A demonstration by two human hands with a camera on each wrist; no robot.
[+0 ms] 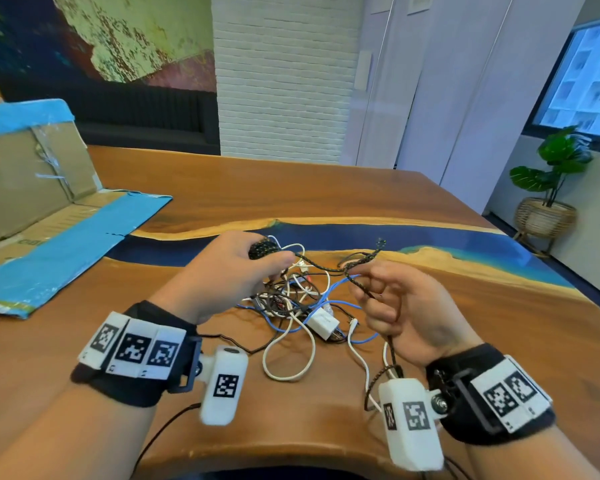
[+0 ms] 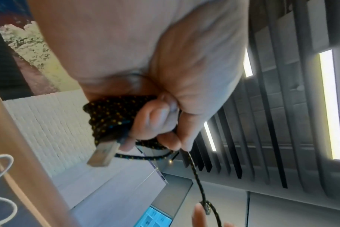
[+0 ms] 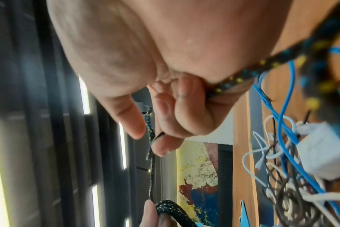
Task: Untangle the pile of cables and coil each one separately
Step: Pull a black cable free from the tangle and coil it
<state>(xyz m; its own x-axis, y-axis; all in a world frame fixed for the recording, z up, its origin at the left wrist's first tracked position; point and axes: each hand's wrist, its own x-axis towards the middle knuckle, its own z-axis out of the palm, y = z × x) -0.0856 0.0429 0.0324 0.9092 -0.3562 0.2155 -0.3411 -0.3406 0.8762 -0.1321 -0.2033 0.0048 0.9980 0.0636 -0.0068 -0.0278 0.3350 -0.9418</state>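
Observation:
A black braided cable with yellow and blue flecks (image 1: 329, 267) runs between both hands above the table. My left hand (image 1: 236, 268) grips a coiled bundle of this braided cable (image 2: 111, 116); its silver USB plug (image 2: 103, 155) sticks out below the fingers. My right hand (image 1: 399, 303) pinches the same cable's free length (image 3: 237, 80), which runs on through the palm and hangs past the wrist. A twisted loop (image 1: 364, 258) rises between the hands. Under them lies the tangled pile (image 1: 291, 299) of white, blue and thin dark cables with a white charger block (image 1: 323, 322).
A flattened cardboard box with blue tape (image 1: 39, 216) lies at the table's left. The wooden table (image 1: 291, 188) has a blue resin band across it. A white cable loop (image 1: 288, 355) trails toward the near edge. A potted plant (image 1: 551, 181) stands on the floor at right.

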